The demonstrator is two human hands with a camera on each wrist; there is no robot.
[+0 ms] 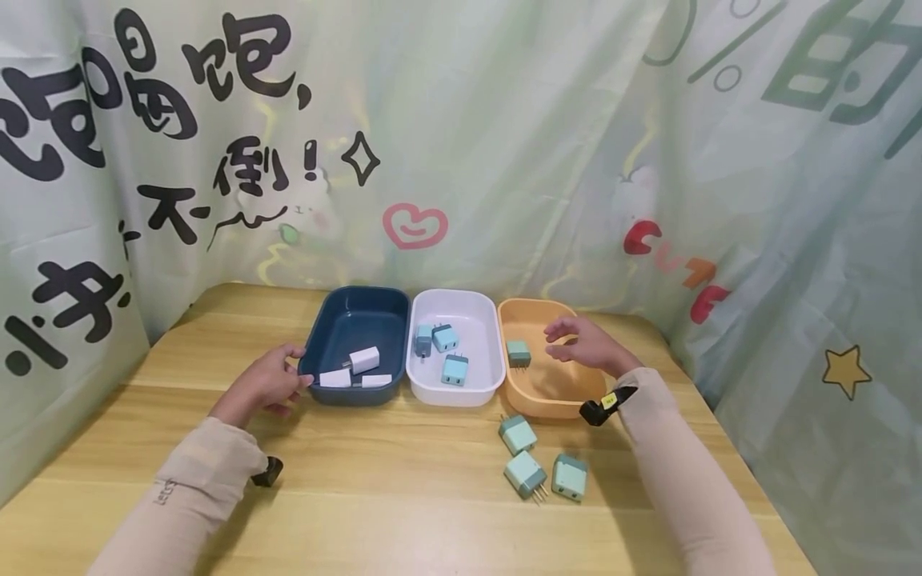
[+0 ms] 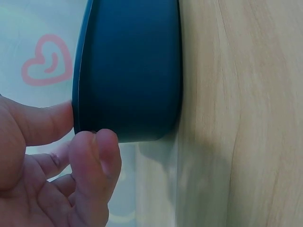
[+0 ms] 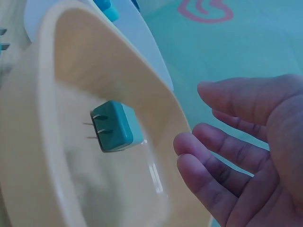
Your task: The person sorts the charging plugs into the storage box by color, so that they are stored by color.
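Note:
My left hand (image 1: 270, 380) pinches the near left corner of a dark blue tray (image 1: 317, 340), thumb at the rim and fingertips against the outer wall. Three white chargers (image 1: 365, 359) lie in that tray. Over the right part of an orange tray (image 1: 547, 410) hovers my right hand (image 1: 587, 346), fingers loosely bent with nothing between them. One green plug charger (image 3: 116, 126) rests inside the orange tray near its left wall, apart from the fingers, its prongs showing in the right wrist view.
A white tray (image 1: 455, 396) with three blue-green chargers (image 1: 454, 369) stands between the other two. On the wooden table (image 1: 374, 496), in front of the orange tray, lie three more green chargers (image 1: 571, 478). A printed curtain (image 1: 490, 160) hangs close behind the trays.

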